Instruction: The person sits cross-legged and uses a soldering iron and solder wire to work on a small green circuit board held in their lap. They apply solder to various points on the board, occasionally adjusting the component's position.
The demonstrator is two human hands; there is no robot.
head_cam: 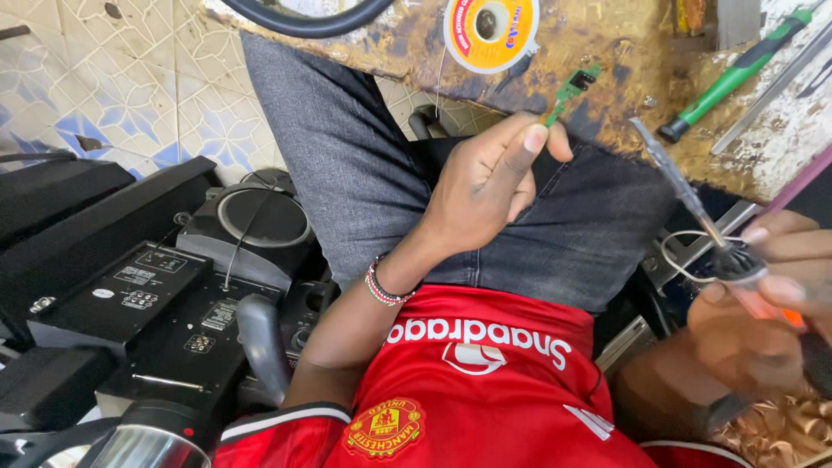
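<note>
L hand [490, 186] pinches green circuit board [568, 91] at bench edge [607, 130]; R hand [771, 286] grips soldering iron [685, 186].

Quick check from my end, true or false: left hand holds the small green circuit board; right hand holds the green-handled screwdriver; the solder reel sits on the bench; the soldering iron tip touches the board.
1. The left hand pinches the small green circuit board. True.
2. The right hand holds the green-handled screwdriver. False: it holds a soldering iron; the screwdriver lies on the bench.
3. The solder reel sits on the bench. True.
4. The iron tip touches the board. False: they are apart.
</note>
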